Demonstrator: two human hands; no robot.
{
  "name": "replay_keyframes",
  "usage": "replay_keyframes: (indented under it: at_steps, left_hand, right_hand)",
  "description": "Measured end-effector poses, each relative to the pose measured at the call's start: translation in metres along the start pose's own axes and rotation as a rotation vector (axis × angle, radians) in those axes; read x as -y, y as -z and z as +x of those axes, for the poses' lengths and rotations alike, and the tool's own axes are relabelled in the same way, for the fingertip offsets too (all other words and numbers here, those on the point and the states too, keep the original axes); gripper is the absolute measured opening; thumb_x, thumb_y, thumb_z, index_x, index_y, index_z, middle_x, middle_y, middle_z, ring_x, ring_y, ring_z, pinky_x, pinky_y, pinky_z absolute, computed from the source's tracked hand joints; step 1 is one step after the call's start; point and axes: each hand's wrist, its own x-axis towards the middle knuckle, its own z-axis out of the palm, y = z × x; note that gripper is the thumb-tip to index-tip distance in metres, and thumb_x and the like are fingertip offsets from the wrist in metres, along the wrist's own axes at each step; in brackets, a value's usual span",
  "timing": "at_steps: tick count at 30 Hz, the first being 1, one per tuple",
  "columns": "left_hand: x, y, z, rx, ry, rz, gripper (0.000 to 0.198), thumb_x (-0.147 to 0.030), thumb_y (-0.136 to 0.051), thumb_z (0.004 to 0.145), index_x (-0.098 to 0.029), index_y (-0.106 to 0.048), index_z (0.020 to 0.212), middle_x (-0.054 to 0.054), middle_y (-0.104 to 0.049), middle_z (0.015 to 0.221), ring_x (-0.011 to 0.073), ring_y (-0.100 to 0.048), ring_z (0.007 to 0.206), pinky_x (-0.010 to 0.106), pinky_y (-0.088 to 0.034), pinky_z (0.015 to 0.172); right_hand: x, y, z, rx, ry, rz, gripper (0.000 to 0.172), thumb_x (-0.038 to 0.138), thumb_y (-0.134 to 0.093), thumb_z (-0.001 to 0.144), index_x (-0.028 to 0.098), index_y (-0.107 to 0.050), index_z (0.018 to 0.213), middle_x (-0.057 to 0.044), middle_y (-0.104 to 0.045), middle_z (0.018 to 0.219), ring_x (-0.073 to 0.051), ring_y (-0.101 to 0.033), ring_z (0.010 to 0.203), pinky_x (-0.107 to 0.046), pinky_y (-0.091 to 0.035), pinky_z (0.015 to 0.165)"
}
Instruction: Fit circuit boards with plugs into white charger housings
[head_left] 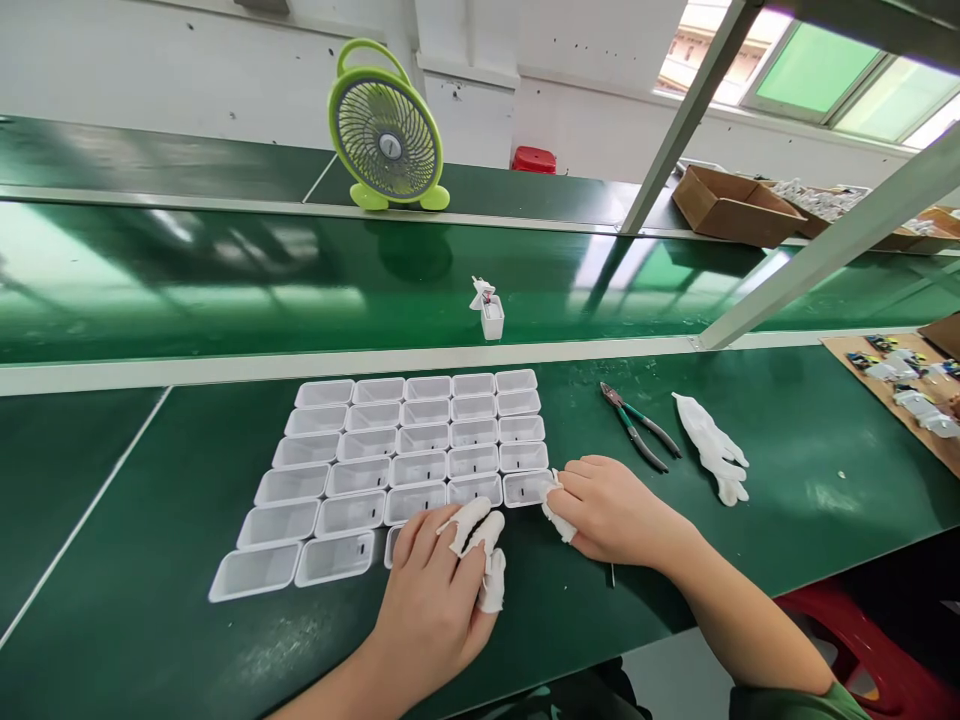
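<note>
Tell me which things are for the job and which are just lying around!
Seem part of the job:
Left hand
Right hand
Small white trays in rows by the hands

Seem just lying about, untouched:
Pliers
White glove
Green fan
Cardboard box at the back

The left hand (431, 605) reaches over the front row of white trays (334, 558), covers (492, 585) on some of its fingers (469, 575). The right hand (619, 515) is at the right end of the rows, beside a tray. Several trays hold small dark pieces (361, 548). Pliers (632, 430) and a glove (709, 440) lie to the right on the green bench (795, 490). Beyond stand a tub (492, 320), a fan (390, 145) and a carton (739, 205).
</note>
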Motion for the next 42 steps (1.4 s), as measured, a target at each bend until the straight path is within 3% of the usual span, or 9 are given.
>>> replay_keyframes:
  at_steps: [10,13,16,20,30,42]
  left_hand:
    - [-0.0004,-0.0028,-0.0005,-0.038,0.04,0.089,0.019,-0.018,-0.054,0.095,-0.013,-0.064,0.109,0.016,-0.07,0.106,0.0323,-0.062,0.103,0.048,-0.042,0.095]
    - [0.0007,-0.0046,-0.0011,-0.059,0.063,0.135,0.011,-0.024,-0.057,0.095,-0.015,-0.064,0.095,0.017,-0.07,0.101,0.0368,-0.062,0.111,0.054,-0.04,0.102]
    - [0.0019,-0.0058,-0.0024,-0.02,0.085,0.189,0.018,-0.025,-0.056,0.095,-0.016,-0.061,0.081,0.017,-0.069,0.089,0.0423,-0.06,0.119,0.06,-0.034,0.107]
    - [0.003,-0.0066,-0.0048,0.037,0.105,0.215,0.023,-0.02,-0.05,0.095,-0.014,-0.064,0.079,0.015,-0.068,0.083,0.043,-0.06,0.121,0.062,-0.031,0.111]
    - [0.0069,-0.0061,-0.0042,0.093,0.081,0.278,0.027,-0.003,-0.045,0.09,-0.017,-0.068,0.087,0.007,-0.068,0.077,0.0367,-0.064,0.119,0.058,-0.025,0.117]
    - [0.0065,-0.0078,-0.0034,0.113,0.077,0.282,0.029,0.0,-0.045,0.089,-0.015,-0.07,0.091,0.007,-0.068,0.076,0.0391,-0.065,0.119,0.059,-0.023,0.117]
  right_hand:
    - [0.0,-0.006,-0.0004,-0.061,-0.038,-0.009,0.015,0.01,-0.053,0.076,0.021,-0.044,0.076,0.0,-0.05,0.065,-0.015,-0.042,0.059,-0.029,-0.024,0.06]
    - [0.0004,-0.006,0.0,-0.113,-0.044,-0.02,0.013,0.012,-0.053,0.077,0.021,-0.044,0.076,0.0,-0.051,0.066,-0.015,-0.041,0.059,-0.029,-0.023,0.059]
    - [0.001,-0.007,0.0004,-0.164,-0.059,-0.028,0.013,0.012,-0.051,0.079,0.021,-0.043,0.076,0.0,-0.049,0.065,-0.015,-0.04,0.058,-0.03,-0.021,0.059]
    - [0.0011,-0.0089,0.0003,-0.187,-0.074,-0.038,0.014,0.009,-0.05,0.077,0.021,-0.043,0.076,0.0,-0.049,0.065,-0.015,-0.041,0.059,-0.03,-0.022,0.059]
    - [0.0005,-0.0093,-0.0003,-0.045,-0.116,-0.053,0.019,0.01,-0.057,0.068,0.021,-0.044,0.075,0.0,-0.054,0.066,-0.015,-0.05,0.06,-0.03,-0.026,0.058]
    - [0.0021,-0.0069,0.0013,-0.005,-0.132,-0.045,0.019,0.007,-0.056,0.068,0.021,-0.047,0.077,-0.001,-0.055,0.067,-0.016,-0.051,0.061,-0.03,-0.028,0.058]
